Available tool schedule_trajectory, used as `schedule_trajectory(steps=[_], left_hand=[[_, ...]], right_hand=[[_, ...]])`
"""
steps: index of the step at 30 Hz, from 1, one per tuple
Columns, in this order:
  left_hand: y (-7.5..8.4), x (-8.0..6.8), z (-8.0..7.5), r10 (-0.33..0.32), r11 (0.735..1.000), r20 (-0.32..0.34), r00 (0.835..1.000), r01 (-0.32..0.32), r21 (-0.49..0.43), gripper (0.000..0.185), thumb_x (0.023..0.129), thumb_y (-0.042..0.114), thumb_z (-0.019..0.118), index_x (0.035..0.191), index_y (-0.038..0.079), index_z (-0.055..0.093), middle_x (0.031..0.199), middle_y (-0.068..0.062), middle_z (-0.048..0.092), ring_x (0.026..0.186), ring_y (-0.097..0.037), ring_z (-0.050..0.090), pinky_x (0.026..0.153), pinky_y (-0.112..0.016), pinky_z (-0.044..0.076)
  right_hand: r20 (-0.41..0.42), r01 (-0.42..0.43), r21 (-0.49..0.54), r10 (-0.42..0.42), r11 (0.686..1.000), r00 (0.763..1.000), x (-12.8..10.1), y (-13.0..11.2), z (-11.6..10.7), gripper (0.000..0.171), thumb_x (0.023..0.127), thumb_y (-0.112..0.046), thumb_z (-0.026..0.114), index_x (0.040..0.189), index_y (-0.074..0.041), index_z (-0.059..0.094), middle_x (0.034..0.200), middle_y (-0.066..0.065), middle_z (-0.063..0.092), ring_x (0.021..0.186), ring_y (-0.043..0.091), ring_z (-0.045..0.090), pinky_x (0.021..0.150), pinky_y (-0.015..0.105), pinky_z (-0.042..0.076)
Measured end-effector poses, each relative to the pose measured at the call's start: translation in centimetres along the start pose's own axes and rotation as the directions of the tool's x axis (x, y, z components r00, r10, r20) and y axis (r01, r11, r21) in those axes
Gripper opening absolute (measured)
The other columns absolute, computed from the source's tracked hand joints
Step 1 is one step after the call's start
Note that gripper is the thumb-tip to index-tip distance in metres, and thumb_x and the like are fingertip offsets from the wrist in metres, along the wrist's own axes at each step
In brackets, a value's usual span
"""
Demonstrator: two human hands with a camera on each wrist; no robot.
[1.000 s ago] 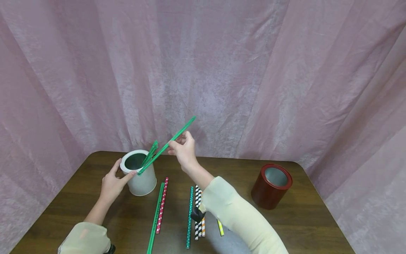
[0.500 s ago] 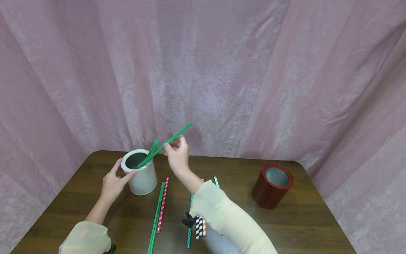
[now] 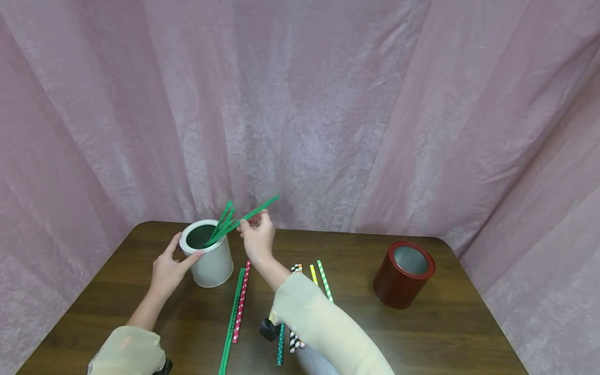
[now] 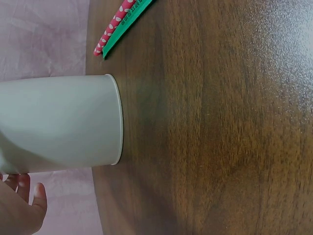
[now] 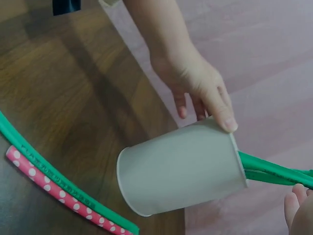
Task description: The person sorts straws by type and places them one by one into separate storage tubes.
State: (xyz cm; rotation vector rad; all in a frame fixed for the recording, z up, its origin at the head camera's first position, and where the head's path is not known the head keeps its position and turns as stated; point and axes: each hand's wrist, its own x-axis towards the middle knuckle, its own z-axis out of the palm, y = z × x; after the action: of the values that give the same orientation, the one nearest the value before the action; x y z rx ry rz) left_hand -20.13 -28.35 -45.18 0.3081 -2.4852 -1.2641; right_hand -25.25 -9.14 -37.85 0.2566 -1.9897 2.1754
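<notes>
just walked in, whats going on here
A person's left hand holds the white container near its rim while the right hand pinches a green straw slanting down to its mouth. Other green straws lean in it. More straws lie on the table, and a red container stands off to the right.

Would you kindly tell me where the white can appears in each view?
Head: the white can is left of centre, below mid-height.
Left wrist: at the left edge, near mid-height, partly cut off.
Right wrist: slightly right of and below centre.
Shared landmark: the pink dotted straw.
</notes>
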Motion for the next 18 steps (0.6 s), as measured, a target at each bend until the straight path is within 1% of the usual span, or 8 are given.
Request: schedule_trajectory(steps=[2, 5, 6, 9, 12, 14, 18], left_hand=[[0.0, 0.0, 0.0, 0.002, 1.000, 0.000, 1.000, -0.002, -0.003, 0.082, 0.077, 0.043, 0.064, 0.140, 0.011, 0.024, 0.134, -0.024, 0.038, 0.113, -0.043, 0.045, 0.088, -0.051, 0.042], [0.0, 0.0, 0.0, 0.006, 1.000, 0.001, 1.000, -0.006, -0.010, 0.081, 0.077, 0.042, 0.064, 0.140, 0.010, 0.025, 0.134, -0.025, 0.038, 0.113, -0.043, 0.045, 0.088, -0.051, 0.042], [-0.1, 0.0, 0.0, 0.008, 1.000, 0.001, 1.000, -0.008, -0.010, 0.081, 0.077, 0.042, 0.064, 0.140, 0.010, 0.025, 0.134, -0.025, 0.038, 0.113, -0.043, 0.045, 0.087, -0.051, 0.042], [-0.1, 0.0, 0.1, 0.011, 1.000, 0.002, 1.000, -0.011, -0.013, 0.081, 0.077, 0.042, 0.064, 0.140, 0.009, 0.025, 0.134, -0.025, 0.038, 0.114, -0.043, 0.045, 0.088, -0.051, 0.041], [0.0, 0.0, 0.1, 0.005, 1.000, 0.001, 1.000, -0.005, -0.005, 0.081, 0.077, 0.043, 0.064, 0.140, 0.010, 0.025, 0.134, -0.024, 0.039, 0.113, -0.043, 0.046, 0.087, -0.051, 0.042], [0.0, -0.1, 0.1, 0.000, 1.000, 0.004, 1.000, 0.001, -0.002, 0.081, 0.077, 0.044, 0.064, 0.140, 0.011, 0.024, 0.134, -0.024, 0.039, 0.112, -0.043, 0.046, 0.087, -0.051, 0.042], [0.0, -0.1, 0.1, -0.007, 1.000, 0.010, 1.000, 0.007, -0.009, 0.082, 0.077, 0.044, 0.063, 0.140, 0.012, 0.023, 0.134, -0.023, 0.038, 0.113, -0.043, 0.045, 0.088, -0.051, 0.041]], right_hand=[[0.009, -0.023, -0.016, 0.023, 1.000, 1.000, 0.0, 0.3, 0.1, 0.008, 0.081, 0.000, 0.054, 0.087, -0.001, 0.050, 0.078, 0.012, 0.061, 0.071, 0.029, 0.064, 0.055, 0.021, 0.050], [0.038, -0.064, -0.051, 0.066, 0.997, 0.997, -0.1, 0.6, 0.1, 0.004, 0.082, -0.004, 0.055, 0.085, -0.002, 0.052, 0.077, 0.014, 0.062, 0.069, 0.027, 0.064, 0.055, 0.021, 0.050], [0.048, -0.070, -0.067, 0.074, 0.995, 0.996, -0.2, 0.7, 0.1, 0.004, 0.082, -0.005, 0.055, 0.084, -0.003, 0.052, 0.077, 0.015, 0.062, 0.067, 0.024, 0.064, 0.055, 0.021, 0.050], [0.075, -0.073, -0.110, 0.082, 0.991, 0.994, -0.3, 1.0, 0.2, 0.004, 0.083, -0.007, 0.056, 0.084, -0.003, 0.054, 0.076, 0.014, 0.063, 0.063, 0.020, 0.063, 0.053, 0.020, 0.049], [0.111, -0.073, -0.156, 0.091, 0.985, 0.990, -0.4, 1.3, 0.2, 0.006, 0.083, -0.010, 0.056, 0.086, -0.005, 0.057, 0.076, 0.012, 0.065, 0.063, 0.020, 0.064, 0.052, 0.020, 0.049], [0.142, -0.080, -0.187, 0.107, 0.979, 0.984, -0.6, 1.5, 0.2, 0.009, 0.083, -0.013, 0.057, 0.088, -0.005, 0.059, 0.079, 0.011, 0.066, 0.063, 0.018, 0.064, 0.052, 0.020, 0.049], [0.212, -0.120, -0.223, 0.168, 0.967, 0.963, -0.8, 1.8, 0.0, 0.017, 0.085, -0.018, 0.057, 0.095, -0.006, 0.061, 0.086, 0.013, 0.067, 0.062, 0.012, 0.063, 0.052, 0.022, 0.050]])
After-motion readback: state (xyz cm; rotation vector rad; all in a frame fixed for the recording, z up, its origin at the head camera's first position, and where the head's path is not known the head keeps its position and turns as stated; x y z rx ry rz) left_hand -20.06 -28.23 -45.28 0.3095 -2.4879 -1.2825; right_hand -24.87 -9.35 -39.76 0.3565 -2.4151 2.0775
